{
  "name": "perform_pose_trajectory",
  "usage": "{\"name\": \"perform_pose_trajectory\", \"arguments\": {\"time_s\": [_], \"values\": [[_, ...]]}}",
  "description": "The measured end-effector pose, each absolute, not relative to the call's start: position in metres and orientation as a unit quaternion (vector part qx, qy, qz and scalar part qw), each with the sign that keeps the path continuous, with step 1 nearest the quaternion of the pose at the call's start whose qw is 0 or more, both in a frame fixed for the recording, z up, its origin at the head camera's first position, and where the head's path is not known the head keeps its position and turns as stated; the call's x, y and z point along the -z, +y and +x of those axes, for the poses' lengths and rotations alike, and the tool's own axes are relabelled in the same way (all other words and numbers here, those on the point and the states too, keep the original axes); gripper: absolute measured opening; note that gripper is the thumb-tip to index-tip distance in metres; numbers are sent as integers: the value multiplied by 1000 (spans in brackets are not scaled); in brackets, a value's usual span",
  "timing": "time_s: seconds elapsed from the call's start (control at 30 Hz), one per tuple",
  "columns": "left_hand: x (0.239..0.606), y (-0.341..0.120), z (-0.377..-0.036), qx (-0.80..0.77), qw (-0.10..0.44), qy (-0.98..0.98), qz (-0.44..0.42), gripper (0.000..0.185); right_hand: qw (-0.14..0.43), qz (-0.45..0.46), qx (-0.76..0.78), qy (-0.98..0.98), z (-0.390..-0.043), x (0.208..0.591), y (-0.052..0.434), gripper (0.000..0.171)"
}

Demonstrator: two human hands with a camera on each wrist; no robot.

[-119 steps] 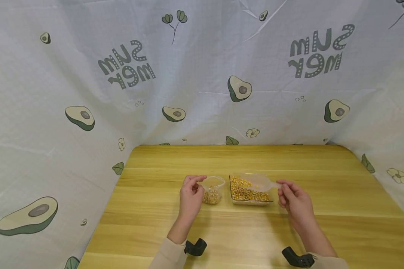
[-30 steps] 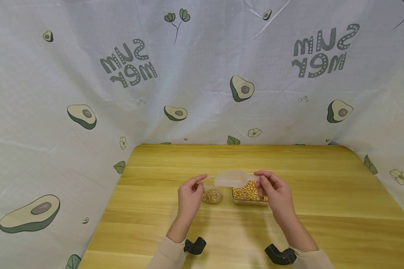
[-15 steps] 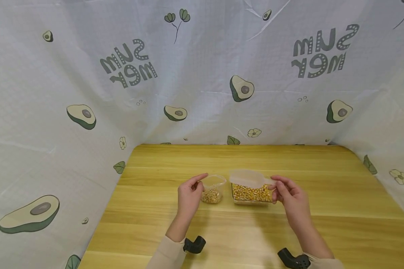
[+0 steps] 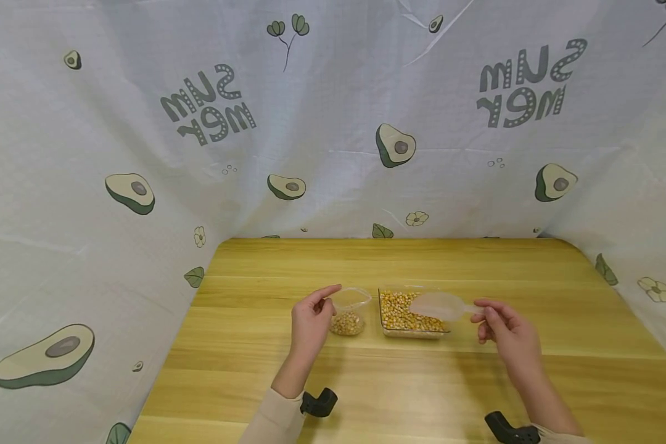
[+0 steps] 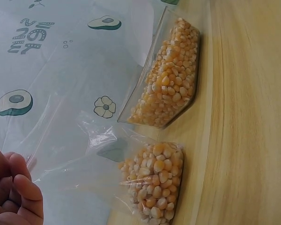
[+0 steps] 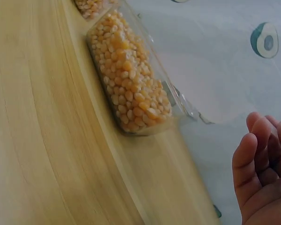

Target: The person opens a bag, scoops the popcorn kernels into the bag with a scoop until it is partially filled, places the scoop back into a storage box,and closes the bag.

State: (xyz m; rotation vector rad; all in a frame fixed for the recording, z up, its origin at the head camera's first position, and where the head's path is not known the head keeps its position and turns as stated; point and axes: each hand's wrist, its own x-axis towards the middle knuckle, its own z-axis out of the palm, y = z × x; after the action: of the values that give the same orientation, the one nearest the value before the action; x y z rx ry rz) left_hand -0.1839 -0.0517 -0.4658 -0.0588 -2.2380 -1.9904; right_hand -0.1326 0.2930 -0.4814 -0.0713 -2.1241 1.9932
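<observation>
My left hand point(image 4: 312, 320) pinches the rim of a clear plastic bag point(image 4: 351, 298), whose mouth stands open. Corn kernels point(image 5: 152, 183) fill the bag's bottom, which rests on the table. To its right sits a clear rectangular container point(image 4: 416, 334) holding many more corn kernels point(image 4: 402, 311). My right hand point(image 4: 510, 336) pinches the handle of a translucent white scoop point(image 4: 439, 306), its bowl held over the container's right part. In the right wrist view the scoop point(image 6: 201, 89) shows pale against the cloth, and the fingers point(image 6: 246, 161) are curled at its handle.
The wooden table point(image 4: 399, 394) extends on all sides of the bag and container. A white cloth point(image 4: 333, 92) printed with avocados hangs behind the table and along both sides. Black wrist cameras point(image 4: 319, 402) sit at both cuffs.
The scoop went from over the container to the bag, where it tilted, then came back right over the container with my right hand. My left hand stayed at the bag's rim.
</observation>
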Motion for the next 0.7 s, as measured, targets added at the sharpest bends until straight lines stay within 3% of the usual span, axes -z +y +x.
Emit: {"name": "perform_pose_trajectory", "arguments": {"time_s": [0.3,0.7], "values": [[470,-53,-185,670,68,-739,-27,29,101,-40,-540,-835,-132,467,302,31],[469,-55,-184,676,50,-735,-34,28,133,-2,-446,-885,-136,459,295,29]]}}
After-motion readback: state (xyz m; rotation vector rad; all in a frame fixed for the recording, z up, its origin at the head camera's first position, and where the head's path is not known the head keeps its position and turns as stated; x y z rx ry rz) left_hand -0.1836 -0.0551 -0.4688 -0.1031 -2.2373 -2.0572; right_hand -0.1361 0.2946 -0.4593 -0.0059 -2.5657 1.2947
